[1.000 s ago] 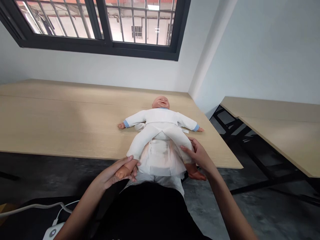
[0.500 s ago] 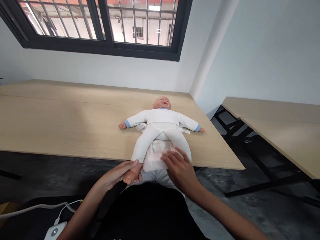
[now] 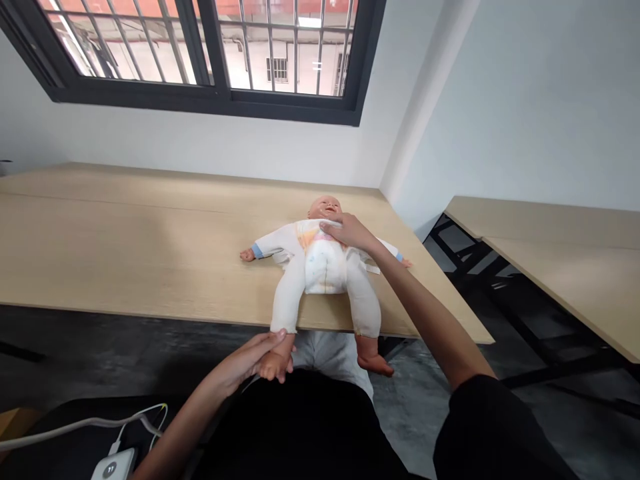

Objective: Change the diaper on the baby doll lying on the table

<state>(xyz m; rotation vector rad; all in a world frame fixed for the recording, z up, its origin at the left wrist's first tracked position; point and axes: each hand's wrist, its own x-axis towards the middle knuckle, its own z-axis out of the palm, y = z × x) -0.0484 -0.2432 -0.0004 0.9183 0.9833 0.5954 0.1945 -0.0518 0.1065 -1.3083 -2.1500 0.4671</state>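
Note:
A baby doll (image 3: 326, 208) in a white outfit with blue cuffs lies on its back on the table, legs toward me and feet past the near edge. Between its legs a diaper (image 3: 326, 267) with coloured print is folded up over the belly and chest. My left hand (image 3: 267, 353) is wrapped round the doll's ankle (image 3: 276, 362) on the left side. At the doll's chest, just under the chin, my right hand (image 3: 346, 231) grips the top of the diaper's front; some fingertips are hidden. The doll's other foot (image 3: 371, 357) hangs free.
The light wood table (image 3: 125, 247) runs along the wall beneath a barred window (image 3: 215, 60). A second table (image 3: 560, 253) with black legs stands to the right. At lower left are a white device (image 3: 114, 465) and cables (image 3: 70, 427) on a dark surface.
My right hand has moved from between the doll's legs up to its chest, and the diaper's front has gone up over the belly with it. My left hand still holds the ankle.

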